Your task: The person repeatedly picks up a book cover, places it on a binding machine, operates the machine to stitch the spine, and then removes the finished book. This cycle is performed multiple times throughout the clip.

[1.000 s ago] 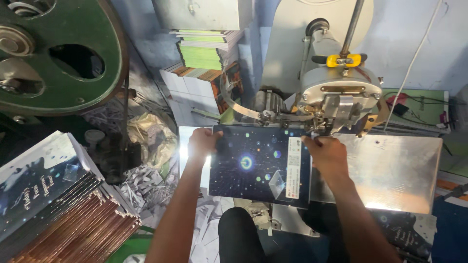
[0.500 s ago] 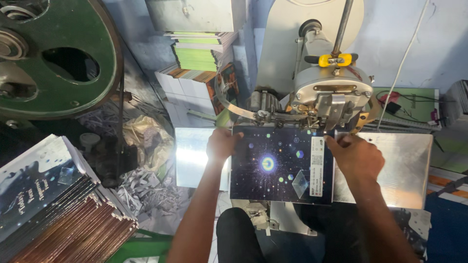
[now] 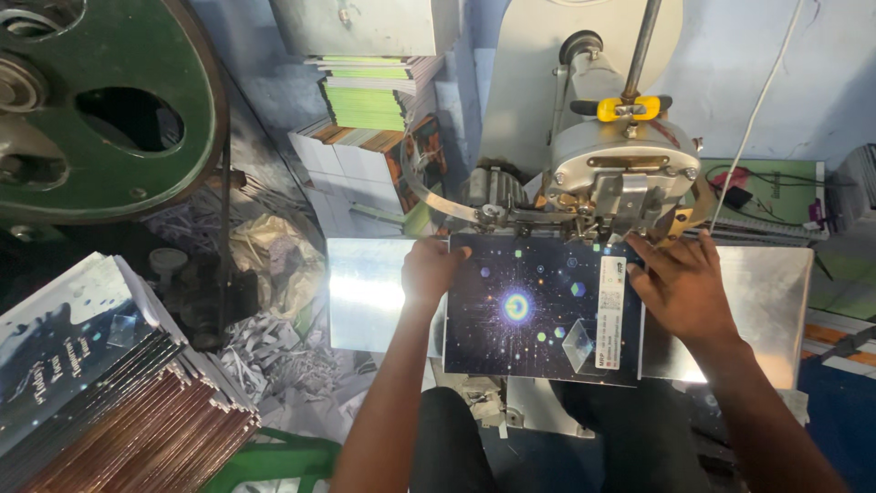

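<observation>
Booklet [image 3: 538, 306] on metal table [image 3: 365, 292], before stitching machine [image 3: 620, 173]; booklet stack [image 3: 100, 383] far left.

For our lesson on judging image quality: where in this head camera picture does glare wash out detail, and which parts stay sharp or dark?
Head view: strong glare bleaches the metal table beside the left hand, with a weaker sheen by the right hand; the dark star-patterned book cover reads sharp; the green flywheel and lower corners lie in shadow; edges bow slightly from the wide lens.
</observation>
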